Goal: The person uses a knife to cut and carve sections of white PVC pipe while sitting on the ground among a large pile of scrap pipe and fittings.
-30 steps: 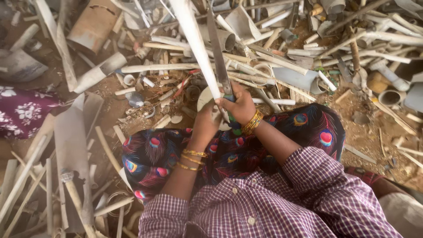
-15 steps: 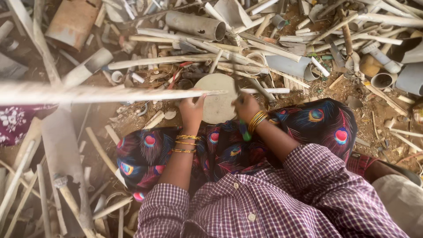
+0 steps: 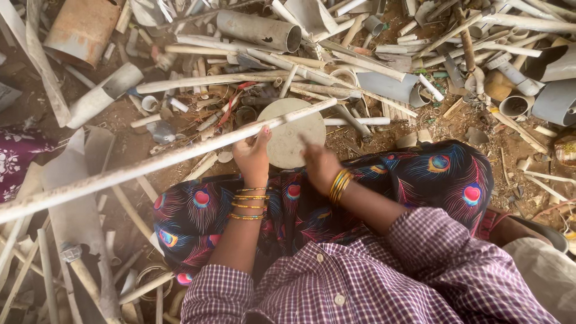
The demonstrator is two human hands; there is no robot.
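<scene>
Two hands (image 3: 253,157), one long white pipe (image 3: 150,165), one round disc (image 3: 292,132), one rusty drum (image 3: 82,30).

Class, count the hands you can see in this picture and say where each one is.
2. The left hand holds the long pale pipe; the right hand rests by the round disc. None seem hidden.

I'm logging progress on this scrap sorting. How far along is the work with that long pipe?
Done: the long pale pipe lies across the round disc. In hand: the left hand grips the pipe; the right hand, blurred, is beside the disc. Left: heaps of pipe offcuts lie scattered all around.
</scene>
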